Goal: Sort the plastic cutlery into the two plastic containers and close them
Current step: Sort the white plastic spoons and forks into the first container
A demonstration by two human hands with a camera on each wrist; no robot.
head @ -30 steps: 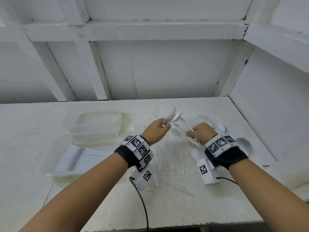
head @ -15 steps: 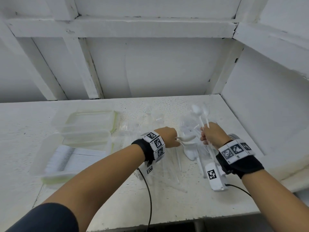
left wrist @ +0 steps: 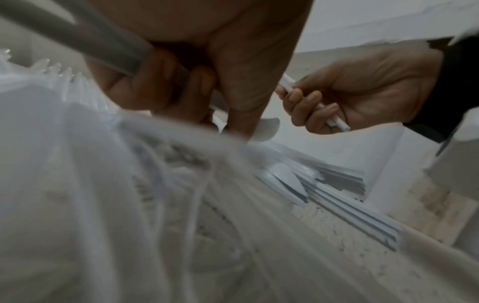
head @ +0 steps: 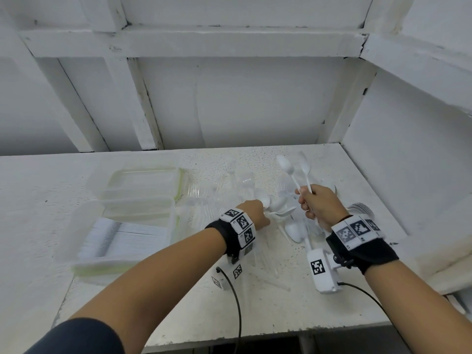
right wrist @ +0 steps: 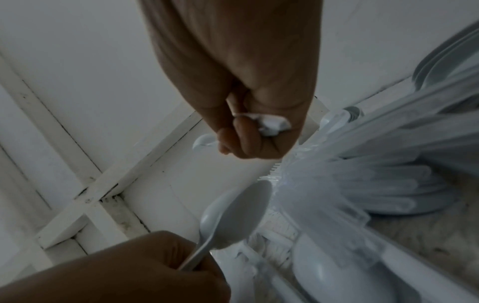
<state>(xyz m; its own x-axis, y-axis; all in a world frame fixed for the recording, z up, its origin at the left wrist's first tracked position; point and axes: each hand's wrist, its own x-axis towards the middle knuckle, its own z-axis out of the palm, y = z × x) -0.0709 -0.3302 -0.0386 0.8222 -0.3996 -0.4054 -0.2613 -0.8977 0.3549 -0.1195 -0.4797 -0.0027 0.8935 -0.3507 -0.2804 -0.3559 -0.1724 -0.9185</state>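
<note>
Since a second ago my right hand (head: 318,205) now fists two white plastic spoons (head: 293,172) upright at frame centre-right while my left hand (head: 255,213) pinches another spoon (right wrist: 233,215) from the pile, so sorting continues, clear lidded containers (head: 132,221) waiting open centre-left.

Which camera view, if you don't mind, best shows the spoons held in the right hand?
The head view: both spoons stand bowls-up above the right hand. The left wrist view shows only their handle ends; the right wrist view shows bits of them in the fist.
</note>
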